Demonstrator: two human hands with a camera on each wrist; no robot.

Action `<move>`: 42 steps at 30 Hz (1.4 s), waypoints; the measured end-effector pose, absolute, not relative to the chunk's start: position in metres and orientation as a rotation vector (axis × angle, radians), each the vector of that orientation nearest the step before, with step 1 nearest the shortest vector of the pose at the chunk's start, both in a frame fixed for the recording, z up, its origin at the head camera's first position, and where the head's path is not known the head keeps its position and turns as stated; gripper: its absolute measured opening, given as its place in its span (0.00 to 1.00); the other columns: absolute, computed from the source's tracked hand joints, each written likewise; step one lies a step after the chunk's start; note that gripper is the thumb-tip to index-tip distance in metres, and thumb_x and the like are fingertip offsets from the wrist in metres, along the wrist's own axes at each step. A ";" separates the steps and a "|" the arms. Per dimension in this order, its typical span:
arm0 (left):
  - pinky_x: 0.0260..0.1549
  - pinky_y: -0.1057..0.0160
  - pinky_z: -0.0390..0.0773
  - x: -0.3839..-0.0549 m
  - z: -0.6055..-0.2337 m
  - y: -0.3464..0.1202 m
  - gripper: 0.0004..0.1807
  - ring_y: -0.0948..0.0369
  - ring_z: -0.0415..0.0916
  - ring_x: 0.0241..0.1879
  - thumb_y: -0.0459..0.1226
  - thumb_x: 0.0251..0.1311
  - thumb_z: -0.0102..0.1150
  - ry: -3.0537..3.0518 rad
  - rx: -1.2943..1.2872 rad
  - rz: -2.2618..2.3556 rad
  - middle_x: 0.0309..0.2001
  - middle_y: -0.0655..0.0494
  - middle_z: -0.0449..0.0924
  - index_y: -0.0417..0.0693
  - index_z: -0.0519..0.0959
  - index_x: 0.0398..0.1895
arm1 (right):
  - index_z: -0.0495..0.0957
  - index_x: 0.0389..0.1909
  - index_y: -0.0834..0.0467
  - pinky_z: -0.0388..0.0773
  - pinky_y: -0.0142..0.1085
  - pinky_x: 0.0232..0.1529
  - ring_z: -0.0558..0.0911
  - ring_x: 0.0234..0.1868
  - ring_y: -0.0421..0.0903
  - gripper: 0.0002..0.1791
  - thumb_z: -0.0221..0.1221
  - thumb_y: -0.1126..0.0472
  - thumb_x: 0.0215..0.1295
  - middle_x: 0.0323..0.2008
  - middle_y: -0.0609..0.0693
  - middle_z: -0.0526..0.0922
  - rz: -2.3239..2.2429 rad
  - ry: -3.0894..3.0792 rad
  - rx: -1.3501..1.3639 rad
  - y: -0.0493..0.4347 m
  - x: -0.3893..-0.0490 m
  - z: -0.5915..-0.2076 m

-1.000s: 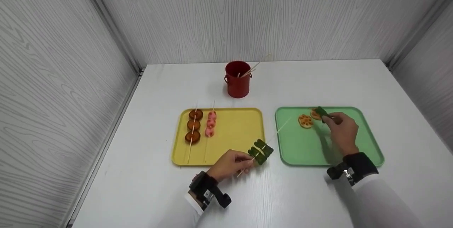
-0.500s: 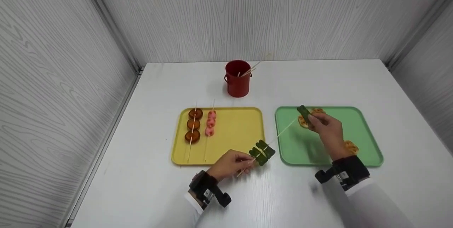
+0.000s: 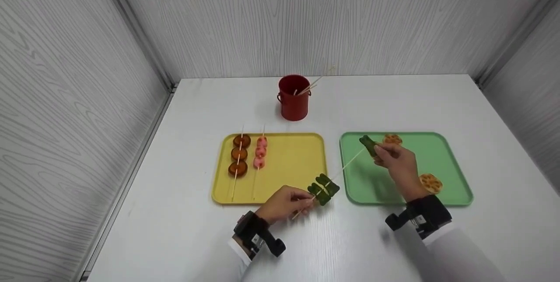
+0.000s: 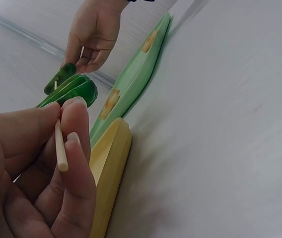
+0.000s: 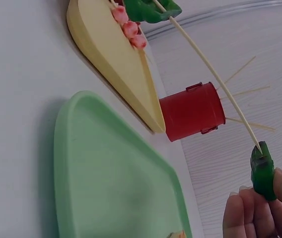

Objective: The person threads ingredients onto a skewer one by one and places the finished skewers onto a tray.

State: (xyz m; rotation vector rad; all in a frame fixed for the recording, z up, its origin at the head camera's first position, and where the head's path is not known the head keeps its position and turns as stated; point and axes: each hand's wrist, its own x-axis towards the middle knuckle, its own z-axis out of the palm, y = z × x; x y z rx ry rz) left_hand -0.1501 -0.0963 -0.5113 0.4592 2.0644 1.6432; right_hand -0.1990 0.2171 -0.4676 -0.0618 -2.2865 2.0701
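Observation:
My left hand [image 3: 285, 203] pinches a thin wooden skewer [image 3: 352, 159] near its blunt end, in front of the two trays. Two green pepper pieces [image 3: 323, 188] are threaded on it just beyond my fingertips. Over the green tray, my right hand [image 3: 399, 163] pinches another green pepper piece [image 3: 368, 145] between thumb and fingers. In the right wrist view the skewer's far tip meets the face of this pepper piece [image 5: 263, 171]; how deep it goes in cannot be told. The left wrist view shows the skewer's blunt end [image 4: 61, 153] sticking out from the left hand's grip.
A yellow tray [image 3: 293, 155] holds a skewer of brown round slices [image 3: 239, 155] and one of pink pieces [image 3: 260, 152]. Lotus root slices [image 3: 431, 183] lie in the green tray [image 3: 363, 190]. Behind stands a red bucket [image 3: 294, 107] with several skewers.
My right hand has carried the pepper piece left from above the lotus root slices to the skewer's tip. The left hand and its skewer have stayed nearly still.

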 end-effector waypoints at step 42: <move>0.20 0.72 0.70 -0.148 -0.513 -0.093 0.09 0.63 0.74 0.25 0.31 0.66 0.58 2.064 0.495 1.662 0.31 0.36 0.82 0.36 0.84 0.42 | 0.74 0.54 0.74 0.81 0.34 0.46 0.84 0.40 0.39 0.20 0.59 0.64 0.68 0.46 0.54 0.78 2.048 -2.220 -0.003 0.201 -0.198 -0.469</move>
